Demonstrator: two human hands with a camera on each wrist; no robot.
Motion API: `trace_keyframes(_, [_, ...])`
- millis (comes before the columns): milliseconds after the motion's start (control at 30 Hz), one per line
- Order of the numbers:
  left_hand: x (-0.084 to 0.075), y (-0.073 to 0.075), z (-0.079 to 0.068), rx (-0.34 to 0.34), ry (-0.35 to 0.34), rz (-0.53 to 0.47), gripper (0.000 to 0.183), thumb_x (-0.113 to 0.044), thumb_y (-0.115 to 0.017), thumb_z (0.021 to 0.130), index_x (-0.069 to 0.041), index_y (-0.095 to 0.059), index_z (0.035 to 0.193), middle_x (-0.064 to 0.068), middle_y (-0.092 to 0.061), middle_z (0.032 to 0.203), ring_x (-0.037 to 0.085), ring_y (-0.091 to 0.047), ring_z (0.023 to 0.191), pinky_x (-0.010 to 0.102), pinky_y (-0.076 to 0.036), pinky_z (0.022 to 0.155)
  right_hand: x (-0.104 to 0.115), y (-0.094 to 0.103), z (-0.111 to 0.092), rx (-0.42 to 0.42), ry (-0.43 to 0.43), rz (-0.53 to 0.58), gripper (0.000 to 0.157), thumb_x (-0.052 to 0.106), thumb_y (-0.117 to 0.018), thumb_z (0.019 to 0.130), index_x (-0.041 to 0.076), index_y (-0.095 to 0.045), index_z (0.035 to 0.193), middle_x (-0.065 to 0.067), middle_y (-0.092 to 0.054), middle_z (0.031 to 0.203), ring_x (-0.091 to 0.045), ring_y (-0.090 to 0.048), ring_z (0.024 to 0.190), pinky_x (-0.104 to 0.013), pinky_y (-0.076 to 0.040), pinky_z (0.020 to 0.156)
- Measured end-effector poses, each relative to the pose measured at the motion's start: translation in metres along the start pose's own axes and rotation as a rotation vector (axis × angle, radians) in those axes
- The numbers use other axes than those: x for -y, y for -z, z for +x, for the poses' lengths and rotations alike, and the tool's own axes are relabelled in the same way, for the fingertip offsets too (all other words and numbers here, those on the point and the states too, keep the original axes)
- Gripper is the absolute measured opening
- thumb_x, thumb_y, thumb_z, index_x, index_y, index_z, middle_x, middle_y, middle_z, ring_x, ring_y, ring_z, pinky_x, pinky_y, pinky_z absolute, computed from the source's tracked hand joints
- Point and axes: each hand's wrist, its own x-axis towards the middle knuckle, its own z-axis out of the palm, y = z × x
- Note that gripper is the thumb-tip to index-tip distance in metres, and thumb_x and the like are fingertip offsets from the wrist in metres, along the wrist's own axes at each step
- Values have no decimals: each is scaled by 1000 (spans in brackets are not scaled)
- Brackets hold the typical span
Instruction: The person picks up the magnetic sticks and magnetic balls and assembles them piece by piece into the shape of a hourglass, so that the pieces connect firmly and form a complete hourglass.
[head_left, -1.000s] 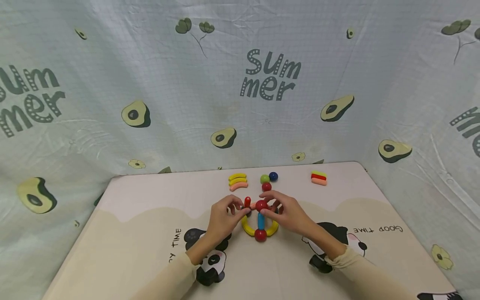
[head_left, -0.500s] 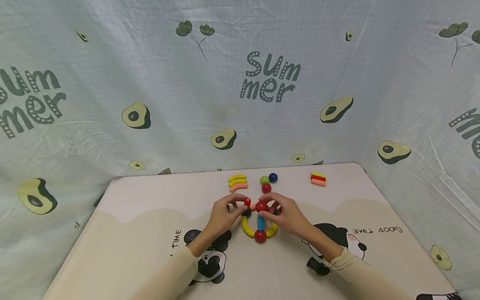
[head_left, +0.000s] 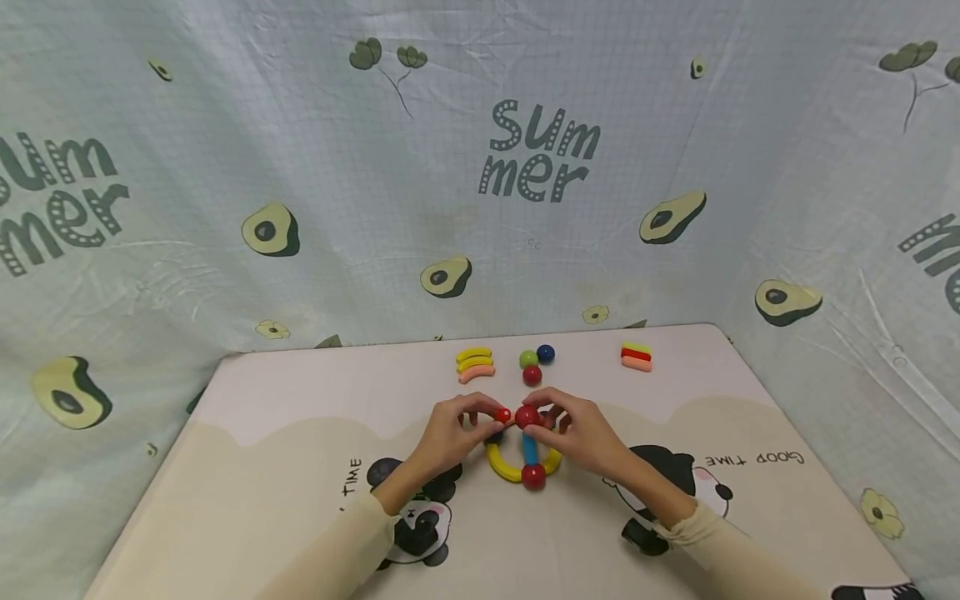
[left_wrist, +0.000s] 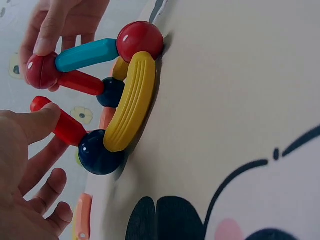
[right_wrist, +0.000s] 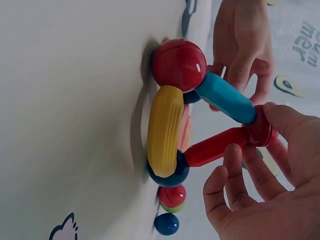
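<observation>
Head view: I observed the right hand (head_left: 581,429) clamped on a glossy red plastic ball (head_left: 527,417) atop a teal plastic stick (left_wrist: 87,55). Left of that ball, untouching, the left hand (head_left: 446,429) pinched a red plastic stick (left_wrist: 69,129) set against a dark-blue glossy ball (left_wrist: 98,155).

Sleeves (head_left: 330,546) are cropped; red ball (right_wrist: 257,127) partly hidden

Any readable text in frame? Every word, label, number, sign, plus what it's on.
"SUM MER": backdrop, centre, over two lines.
"UM MER": backdrop, left; first letter cut off by the frame edge.
Backdrop, right edge: cut-off lettering, can't be read whole.
"GOOD TIME": table, right side, upside down.
"TIME": table, left side, sideways; what precedes it can't be read.
Toy assembly: no lettering visible.
Numbers, brands: none readable.
</observation>
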Motion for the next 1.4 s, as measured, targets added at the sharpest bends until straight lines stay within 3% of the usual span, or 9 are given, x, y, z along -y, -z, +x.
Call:
trace_keyframes(467, [-4,-7,1,56,-18,72,22,-20,-82,89,-15,-80,111,-7,-77,97,19,-55,82,26,-44,69,1,6,-8,3,10,19,35,19,-79,92,14,-66,124,5,-70,111,-11,-62,82,-27,-56,73])
trace_keyframes(700, [-4,-8,2,47,3,88,24,-22,-84,88,-18,-81,112,-10,-76,97,16,-54,80,26,-42,68,3,6,-7,-3,15,13,37,21,-80,92,14,-67,125,2,-69,114,-11,-60,83,-28,-57,74])
trace_keyframes(933, [-4,-8,1,44,-48,70,25,-19,-83,88,-13,-80,112,-3,-77,100,19,-55,81,25,-45,69,5,3,-5,-3,5,-1,38,21,-80,92,13,-67,126,1,-69,114,-12,-59,83,-28,-57,74])
trace_keyframes(1400, [-4,-10,-2,36,-58,55,23,-17,-83,89,-12,-79,111,-1,-77,100,19,-56,81,27,-47,71,4,1,-6,-7,-1,0,39,21,-79,92,13,-66,127,-1,-69,116,-12,-59,83,-29,-57,76])
